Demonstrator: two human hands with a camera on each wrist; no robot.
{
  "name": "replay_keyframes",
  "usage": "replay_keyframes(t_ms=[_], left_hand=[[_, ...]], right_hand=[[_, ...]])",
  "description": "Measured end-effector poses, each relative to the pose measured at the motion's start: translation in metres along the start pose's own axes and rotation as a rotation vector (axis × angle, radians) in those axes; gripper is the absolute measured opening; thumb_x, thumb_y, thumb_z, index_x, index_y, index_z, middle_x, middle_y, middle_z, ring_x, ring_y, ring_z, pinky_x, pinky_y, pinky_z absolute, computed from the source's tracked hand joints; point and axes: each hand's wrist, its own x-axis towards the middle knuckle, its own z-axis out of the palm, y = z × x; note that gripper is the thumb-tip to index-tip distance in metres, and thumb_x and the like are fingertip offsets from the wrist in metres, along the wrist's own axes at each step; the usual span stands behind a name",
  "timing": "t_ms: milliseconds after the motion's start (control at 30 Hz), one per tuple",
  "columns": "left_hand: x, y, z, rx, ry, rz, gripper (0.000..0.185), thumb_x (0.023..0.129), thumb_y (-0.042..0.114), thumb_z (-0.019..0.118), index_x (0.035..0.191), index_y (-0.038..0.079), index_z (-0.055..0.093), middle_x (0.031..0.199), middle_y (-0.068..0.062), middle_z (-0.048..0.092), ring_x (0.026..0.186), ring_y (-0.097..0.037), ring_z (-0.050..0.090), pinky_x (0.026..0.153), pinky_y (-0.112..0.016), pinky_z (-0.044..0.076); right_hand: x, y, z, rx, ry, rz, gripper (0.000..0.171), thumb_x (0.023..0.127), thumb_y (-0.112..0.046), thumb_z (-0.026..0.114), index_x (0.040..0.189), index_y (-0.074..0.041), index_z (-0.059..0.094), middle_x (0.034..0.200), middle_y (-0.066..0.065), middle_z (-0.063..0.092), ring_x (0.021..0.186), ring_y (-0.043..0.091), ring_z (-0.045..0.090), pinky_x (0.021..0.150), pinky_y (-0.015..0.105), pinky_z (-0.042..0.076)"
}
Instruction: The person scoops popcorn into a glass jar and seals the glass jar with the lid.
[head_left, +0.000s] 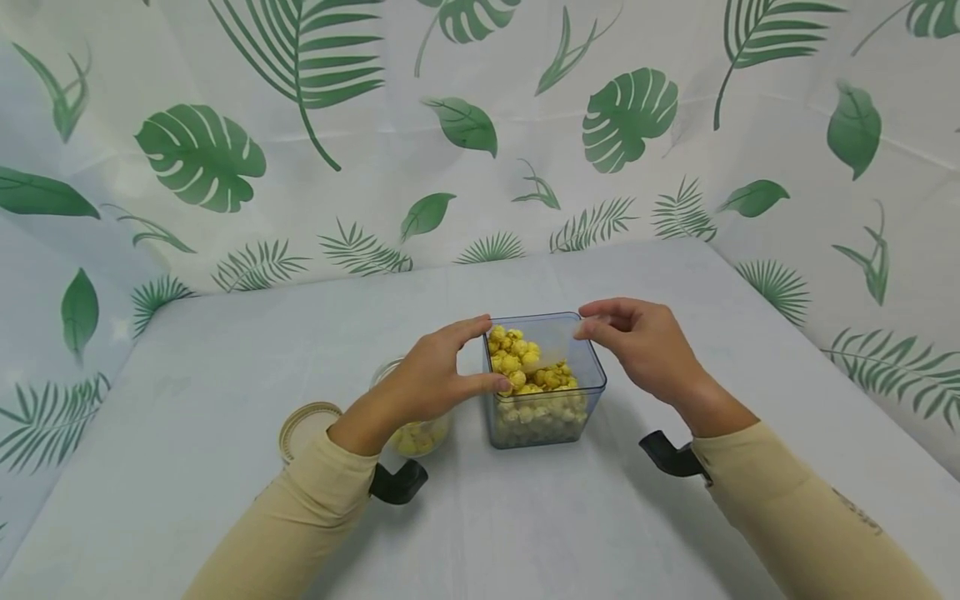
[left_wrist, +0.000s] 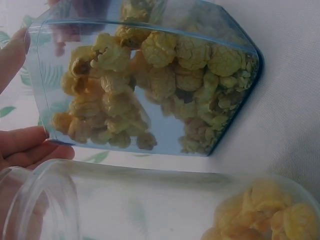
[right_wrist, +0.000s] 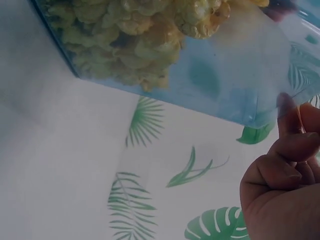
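Together, from the head view, we see our left hand (head_left: 435,375) and right hand (head_left: 645,350) set on either side of a clear square tub (head_left: 543,379) of yellow popcorn (head_left: 525,367), which stands on the pale tablecloth (head_left: 225,417) near the middle of the table; the left thumb and forefinger pinch the tub's left rim, and the right fingertips close on its far right corner. Behind the left hand stands a round glass jar (head_left: 412,433) with some popcorn in it, and its cream lid (head_left: 307,429) lies flat just beside it. From the left wrist we see the tub wall (left_wrist: 150,90) close up, popcorn heaped against it, our fingers (left_wrist: 30,147) curled at its edge, and the open jar mouth (left_wrist: 40,200) just below. From the right wrist we see the tub's underside and corner (right_wrist: 250,100) with our fingertip (right_wrist: 287,107) pressed to it, the other fingers folded in. We judge that we are steadying the tub with both hands; lifting or tipping it next would call for a firmer, even hold so that no popcorn spills.
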Motion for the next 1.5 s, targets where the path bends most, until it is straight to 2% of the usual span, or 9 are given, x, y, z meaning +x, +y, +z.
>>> replay_keyframes(t_ms=[200,400,633,833,1000,1200,1500], left_hand=[[-0.001,0.0,-0.001,-0.007,-0.002,0.004,0.082,0.091,0.037,0.076,0.154,0.003,0.036,0.158,-0.01,0.037,0.139,-0.031,0.042,0.112,-0.047,0.036],[0.0,0.0,-0.001,0.003,0.002,0.007,0.082,0.091,0.038,0.075,0.154,0.001,0.036,0.156,-0.012,0.038,0.139,-0.031,0.042,0.111,-0.048,0.037],[0.001,-0.001,0.0,0.003,-0.004,-0.006,0.083,0.09,0.039,0.076,0.154,0.002,0.036,0.157,-0.011,0.038,0.139,-0.031,0.042,0.112,-0.047,0.036],[0.0,0.0,0.0,-0.006,-0.006,-0.009,0.083,0.09,0.038,0.076,0.154,0.002,0.036,0.157,-0.011,0.038,0.14,-0.03,0.041,0.113,-0.046,0.036],[-0.001,0.0,-0.001,-0.009,-0.007,-0.006,0.084,0.091,0.038,0.075,0.154,0.002,0.035,0.156,-0.012,0.038,0.139,-0.031,0.041,0.112,-0.046,0.037],[-0.001,0.001,-0.002,-0.008,-0.013,-0.014,0.084,0.091,0.037,0.075,0.155,0.002,0.034,0.156,-0.012,0.038,0.139,-0.032,0.042,0.112,-0.047,0.037],[0.0,0.001,-0.002,-0.016,-0.009,-0.013,0.084,0.09,0.037,0.076,0.155,0.003,0.034,0.156,-0.012,0.039,0.139,-0.032,0.042,0.112,-0.046,0.037]], right_hand=[[0.0,0.001,-0.004,-0.012,-0.005,0.0,0.031,0.1,-0.024,0.064,0.12,0.0,0.069,0.103,0.013,0.07,0.09,0.024,0.058,0.072,0.022,0.047],[0.001,-0.002,0.004,0.032,-0.041,0.01,0.033,0.101,-0.023,0.063,0.121,0.002,0.068,0.107,0.013,0.071,0.099,0.027,0.061,0.075,0.026,0.05],[0.0,-0.002,0.004,0.033,-0.036,0.035,0.035,0.101,-0.027,0.062,0.123,0.0,0.067,0.109,0.013,0.071,0.102,0.024,0.061,0.084,0.031,0.05],[0.0,0.003,-0.001,0.086,-0.03,0.081,0.039,0.103,-0.026,0.059,0.129,0.002,0.063,0.111,0.012,0.068,0.102,0.02,0.058,0.087,0.031,0.049],[0.001,0.009,-0.005,0.13,-0.03,0.085,0.04,0.105,-0.025,0.055,0.133,0.004,0.058,0.106,0.003,0.069,0.101,0.012,0.058,0.086,0.029,0.049],[0.004,0.015,-0.008,0.203,-0.043,0.089,0.042,0.105,-0.022,0.054,0.135,0.007,0.055,0.098,-0.009,0.069,0.094,0.016,0.053,0.08,0.026,0.047],[0.004,0.019,-0.008,0.3,-0.037,0.06,0.04,0.105,-0.017,0.054,0.132,0.013,0.051,0.093,-0.013,0.068,0.087,0.015,0.05,0.072,0.026,0.045]])
